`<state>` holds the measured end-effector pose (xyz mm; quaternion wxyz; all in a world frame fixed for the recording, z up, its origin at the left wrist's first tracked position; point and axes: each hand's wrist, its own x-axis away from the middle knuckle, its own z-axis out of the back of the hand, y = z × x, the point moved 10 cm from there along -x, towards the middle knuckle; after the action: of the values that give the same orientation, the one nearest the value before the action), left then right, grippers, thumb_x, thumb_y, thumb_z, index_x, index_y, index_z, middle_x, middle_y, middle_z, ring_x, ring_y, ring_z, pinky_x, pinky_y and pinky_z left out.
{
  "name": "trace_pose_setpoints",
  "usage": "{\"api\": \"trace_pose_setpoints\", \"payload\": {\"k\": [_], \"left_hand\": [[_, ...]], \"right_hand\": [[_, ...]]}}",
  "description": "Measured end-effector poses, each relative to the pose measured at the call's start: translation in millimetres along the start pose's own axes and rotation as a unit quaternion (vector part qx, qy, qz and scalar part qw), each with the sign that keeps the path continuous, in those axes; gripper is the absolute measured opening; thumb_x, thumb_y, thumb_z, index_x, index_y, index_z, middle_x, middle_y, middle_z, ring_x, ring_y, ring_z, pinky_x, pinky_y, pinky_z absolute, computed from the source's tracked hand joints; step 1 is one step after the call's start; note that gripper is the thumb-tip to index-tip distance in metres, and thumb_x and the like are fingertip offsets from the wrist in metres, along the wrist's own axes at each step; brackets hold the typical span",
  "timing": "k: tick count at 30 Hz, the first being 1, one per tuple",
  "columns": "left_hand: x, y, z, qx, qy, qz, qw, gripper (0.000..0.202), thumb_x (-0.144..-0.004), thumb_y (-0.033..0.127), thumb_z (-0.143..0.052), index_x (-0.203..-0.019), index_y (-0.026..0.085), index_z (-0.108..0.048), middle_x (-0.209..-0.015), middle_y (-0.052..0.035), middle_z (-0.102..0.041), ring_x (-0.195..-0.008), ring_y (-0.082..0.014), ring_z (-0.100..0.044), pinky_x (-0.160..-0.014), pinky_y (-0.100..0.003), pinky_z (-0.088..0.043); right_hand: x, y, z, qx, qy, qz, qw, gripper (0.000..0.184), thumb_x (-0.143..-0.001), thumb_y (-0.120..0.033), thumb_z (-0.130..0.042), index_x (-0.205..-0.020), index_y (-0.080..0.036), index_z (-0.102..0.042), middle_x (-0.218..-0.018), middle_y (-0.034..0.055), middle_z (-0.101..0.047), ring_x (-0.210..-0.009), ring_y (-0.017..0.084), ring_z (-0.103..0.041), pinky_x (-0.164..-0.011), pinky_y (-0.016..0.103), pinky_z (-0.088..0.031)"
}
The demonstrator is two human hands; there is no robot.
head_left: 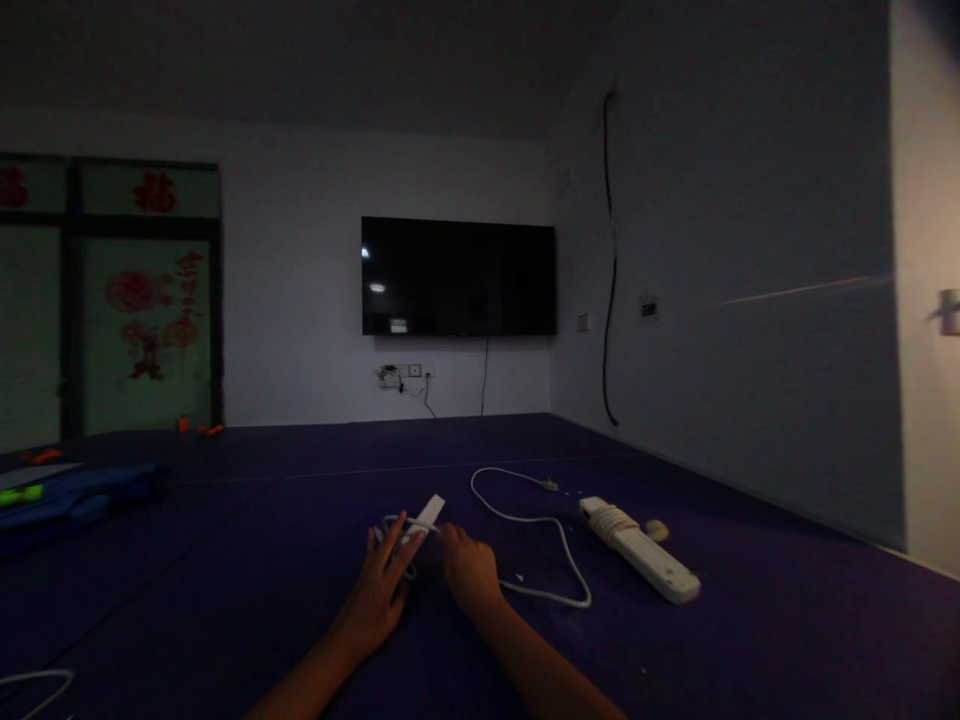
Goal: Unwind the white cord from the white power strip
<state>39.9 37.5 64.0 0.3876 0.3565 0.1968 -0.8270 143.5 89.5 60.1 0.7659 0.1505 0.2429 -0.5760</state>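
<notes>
A white power strip [430, 510] lies at a slant on the dark purple surface, part of its near end hidden by fingers. My left hand [377, 592] reaches over that near end and holds it between thumb and fingers, with loops of cord around it. Just to the right, my right hand [469, 572] is closed on the white cord [559, 524]. From there the cord runs out in a wide curve to its plug [550, 485]. Farther right rests a second white power strip [651, 560], its cord wound around the far end.
The purple surface [247, 580] stretches to the back wall, under a wall-mounted television [459, 278]. Blue cloth [90, 495] lies at the left, and a bit of white cable [45, 676] shows at the lower left. A black cable [609, 300] hangs on the right wall.
</notes>
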Motion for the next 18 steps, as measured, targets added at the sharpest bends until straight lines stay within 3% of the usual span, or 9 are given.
{"api": "trace_pose_setpoints", "payload": {"k": [9,18], "left_hand": [[1,-2,-2.0,0.023,-0.006,0.011,1.000,0.076,-0.069,0.001,-0.041,-0.134,0.032,-0.018,-0.144,-0.0074,-0.018,-0.125,-0.0279,-0.031,-0.098,-0.057,-0.024],[1,-14,-1.4,0.066,0.009,0.057,0.996,0.080,-0.069,0.004,-0.043,-0.135,0.033,-0.009,-0.145,-0.0058,-0.014,-0.129,-0.0271,-0.022,-0.100,-0.052,-0.028]], "right_hand": [[-2,29,-7,-0.006,0.001,-0.107,0.994,0.026,-0.091,-0.022,-0.026,-0.102,-0.023,-0.050,-0.088,0.0066,-0.063,-0.068,0.018,-0.064,-0.055,0.025,-0.043],[-1,43,-12,0.003,0.004,-0.146,0.989,0.027,-0.091,-0.020,-0.026,-0.104,-0.023,-0.049,-0.086,0.0071,-0.065,-0.067,0.019,-0.064,-0.054,0.025,-0.043]]}}
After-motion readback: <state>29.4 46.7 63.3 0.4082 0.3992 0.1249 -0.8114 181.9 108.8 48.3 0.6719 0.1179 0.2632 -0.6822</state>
